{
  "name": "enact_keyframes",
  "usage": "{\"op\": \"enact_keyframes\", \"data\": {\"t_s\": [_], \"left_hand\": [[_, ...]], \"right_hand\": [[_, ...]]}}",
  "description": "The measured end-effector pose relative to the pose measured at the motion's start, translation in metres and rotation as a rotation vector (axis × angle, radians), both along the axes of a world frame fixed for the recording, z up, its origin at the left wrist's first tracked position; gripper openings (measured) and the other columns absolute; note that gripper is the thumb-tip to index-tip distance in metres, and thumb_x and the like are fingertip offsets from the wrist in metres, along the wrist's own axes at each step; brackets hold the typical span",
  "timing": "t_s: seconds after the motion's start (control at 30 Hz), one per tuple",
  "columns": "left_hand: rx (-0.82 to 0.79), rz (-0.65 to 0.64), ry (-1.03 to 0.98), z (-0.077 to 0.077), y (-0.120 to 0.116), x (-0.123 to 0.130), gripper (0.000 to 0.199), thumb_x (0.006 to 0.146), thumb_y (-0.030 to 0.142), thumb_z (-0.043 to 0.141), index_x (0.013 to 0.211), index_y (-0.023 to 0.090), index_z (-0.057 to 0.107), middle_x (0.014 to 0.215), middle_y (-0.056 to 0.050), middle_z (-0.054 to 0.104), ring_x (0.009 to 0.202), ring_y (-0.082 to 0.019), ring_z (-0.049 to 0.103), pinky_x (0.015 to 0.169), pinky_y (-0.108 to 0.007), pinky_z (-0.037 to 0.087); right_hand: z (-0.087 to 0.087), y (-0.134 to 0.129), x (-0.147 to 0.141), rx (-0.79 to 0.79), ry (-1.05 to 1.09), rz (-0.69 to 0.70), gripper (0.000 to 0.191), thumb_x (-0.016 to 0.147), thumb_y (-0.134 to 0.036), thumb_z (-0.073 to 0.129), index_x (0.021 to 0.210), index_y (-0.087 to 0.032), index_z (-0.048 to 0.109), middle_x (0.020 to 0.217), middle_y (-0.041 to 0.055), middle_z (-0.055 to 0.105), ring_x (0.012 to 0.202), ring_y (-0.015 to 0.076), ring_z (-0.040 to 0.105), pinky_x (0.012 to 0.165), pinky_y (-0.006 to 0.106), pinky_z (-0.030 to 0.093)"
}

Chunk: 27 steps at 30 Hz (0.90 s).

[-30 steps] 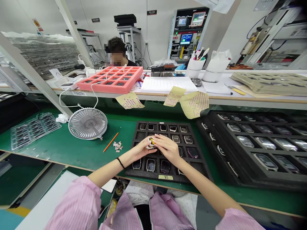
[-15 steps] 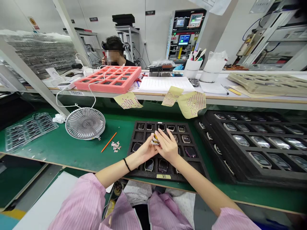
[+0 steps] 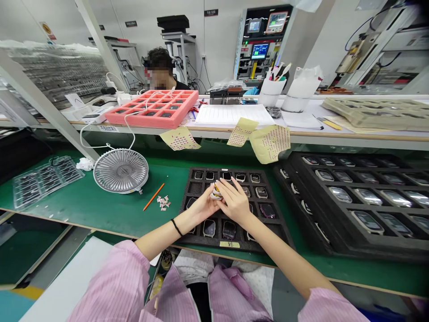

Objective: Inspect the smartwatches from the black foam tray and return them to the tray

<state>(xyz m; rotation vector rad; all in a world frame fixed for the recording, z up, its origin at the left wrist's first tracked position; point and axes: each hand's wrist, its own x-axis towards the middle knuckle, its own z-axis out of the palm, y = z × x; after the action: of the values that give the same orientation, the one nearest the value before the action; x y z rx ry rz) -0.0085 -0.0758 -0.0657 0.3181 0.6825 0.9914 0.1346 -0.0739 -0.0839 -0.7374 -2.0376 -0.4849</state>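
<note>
- A small white-and-yellow component (image 3: 216, 192) is held above the middle of the black foam tray (image 3: 276, 228), pinched between the fingertips of both hands.
- The left hand (image 3: 200, 208) reaches in over the tray's near edge, its fingers (image 3: 210, 202) clamped on the component from below; a black wristband (image 3: 176, 227) circles the wrist.
- The right hand (image 3: 236, 203) closes from above, its fingers (image 3: 224, 187) together on the same component.
- Watch cases (image 3: 209, 228) sit in the tray's compartments, beneath and around both hands.
- Left of the tray, on the green bench (image 3: 83, 210), lie an orange pencil (image 3: 153, 197) and a small heap of pink-and-white scraps (image 3: 163, 202), just beside a grey desk fan (image 3: 120, 171).
- Right of the tray, a second black tray (image 3: 351, 205) holds rows of watches.
- Beyond the tray, a co-worker (image 3: 161, 67) sits behind a pink tray (image 3: 150, 120).
</note>
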Motion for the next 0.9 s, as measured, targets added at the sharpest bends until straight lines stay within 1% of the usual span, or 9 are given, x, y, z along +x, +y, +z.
{"op": "enact_keyframes", "data": {"t_s": [0.07, 0.13, 0.2, 0.3, 0.4, 0.53, 0.67, 0.8, 0.9], "left_hand": [[0.139, -0.064, 0.165, 0.005, 0.01, -0.02, 0.016, 0.084, 0.031, 0.069, 0.086, 0.015, 0.069, 0.081, -0.003, 0.073, 0.071, -0.011, 0.068, 0.072, -0.022, 0.052], [0.353, -0.239, 0.415, 0.013, 0.021, -0.047, 0.033, 0.073, 0.03, 0.078, 0.101, 0.016, 0.069, 0.095, -0.008, 0.074, 0.087, -0.018, 0.069, 0.077, -0.026, 0.051], [0.625, -0.414, 0.775, 0.023, 0.03, -0.075, 0.051, 0.062, 0.025, 0.084, 0.109, 0.016, 0.068, 0.101, -0.007, 0.074, 0.091, -0.02, 0.068, 0.08, -0.027, 0.05], [1.019, -0.624, 1.316, 0.033, 0.037, -0.103, 0.05, 0.065, 0.024, 0.08, 0.113, 0.018, 0.068, 0.103, -0.005, 0.073, 0.085, -0.018, 0.066, 0.078, -0.026, 0.047], [1.283, -0.814, 1.631, 0.033, 0.034, -0.107, 0.046, 0.066, 0.01, 0.072, 0.111, 0.018, 0.068, 0.104, -0.006, 0.073, 0.093, -0.021, 0.064, 0.079, -0.025, 0.046], [1.463, -0.936, 1.797, 0.025, 0.025, -0.095, 0.046, 0.067, 0.001, 0.067, 0.11, 0.016, 0.066, 0.103, -0.009, 0.071, 0.104, -0.025, 0.059, 0.082, -0.028, 0.047], [1.569, -0.955, 1.886, 0.024, 0.024, -0.095, 0.044, 0.07, 0.008, 0.069, 0.113, 0.017, 0.065, 0.103, -0.01, 0.07, 0.1, -0.025, 0.061, 0.078, -0.028, 0.047], [1.547, -0.938, 1.842, 0.033, 0.029, -0.101, 0.039, 0.071, 0.018, 0.072, 0.11, 0.022, 0.066, 0.105, -0.006, 0.07, 0.099, -0.022, 0.064, 0.076, -0.024, 0.046], [1.517, -0.862, 1.794, 0.042, 0.03, -0.092, 0.04, 0.073, 0.021, 0.072, 0.112, 0.023, 0.066, 0.108, -0.004, 0.07, 0.097, -0.02, 0.066, 0.077, -0.023, 0.045]], "right_hand": [[0.003, -0.002, 0.002, -0.068, 0.007, 0.004, 0.056, 0.09, -0.025, 0.054, 0.143, -0.011, 0.044, 0.128, 0.0163, 0.065, 0.125, 0.0305, 0.057, 0.108, 0.055, 0.041], [0.005, -0.002, 0.005, -0.109, 0.031, 0.008, 0.056, 0.09, -0.028, 0.055, 0.142, -0.011, 0.044, 0.132, 0.0174, 0.062, 0.128, 0.0308, 0.054, 0.109, 0.055, 0.04], [0.006, -0.002, 0.009, -0.123, 0.067, 0.011, 0.051, 0.091, -0.025, 0.053, 0.14, -0.013, 0.047, 0.13, 0.0169, 0.063, 0.126, 0.0294, 0.056, 0.109, 0.054, 0.041], [0.004, 0.001, 0.013, -0.146, 0.113, 0.016, 0.042, 0.093, -0.02, 0.05, 0.134, -0.015, 0.052, 0.125, 0.0157, 0.067, 0.121, 0.0274, 0.06, 0.107, 0.053, 0.042], [0.002, 0.002, 0.014, -0.16, 0.131, 0.024, 0.036, 0.093, -0.018, 0.049, 0.129, -0.015, 0.056, 0.122, 0.0156, 0.068, 0.119, 0.027, 0.061, 0.106, 0.052, 0.044], [0.0, 0.002, 0.014, -0.156, 0.136, 0.041, 0.031, 0.093, -0.017, 0.049, 0.122, -0.015, 0.059, 0.117, 0.0153, 0.07, 0.113, 0.0264, 0.064, 0.103, 0.051, 0.046], [-0.001, 0.002, 0.014, -0.17, 0.14, 0.042, 0.028, 0.093, -0.018, 0.048, 0.117, -0.018, 0.063, 0.112, 0.0126, 0.072, 0.108, 0.0252, 0.066, 0.099, 0.049, 0.05], [-0.001, 0.003, 0.016, -0.167, 0.15, 0.028, 0.026, 0.093, -0.017, 0.049, 0.114, -0.017, 0.064, 0.111, 0.0132, 0.072, 0.106, 0.0251, 0.066, 0.099, 0.049, 0.049], [-0.001, 0.005, 0.018, -0.165, 0.16, 0.022, 0.025, 0.093, -0.016, 0.049, 0.112, -0.015, 0.064, 0.11, 0.0138, 0.072, 0.104, 0.025, 0.067, 0.098, 0.049, 0.049]]}}
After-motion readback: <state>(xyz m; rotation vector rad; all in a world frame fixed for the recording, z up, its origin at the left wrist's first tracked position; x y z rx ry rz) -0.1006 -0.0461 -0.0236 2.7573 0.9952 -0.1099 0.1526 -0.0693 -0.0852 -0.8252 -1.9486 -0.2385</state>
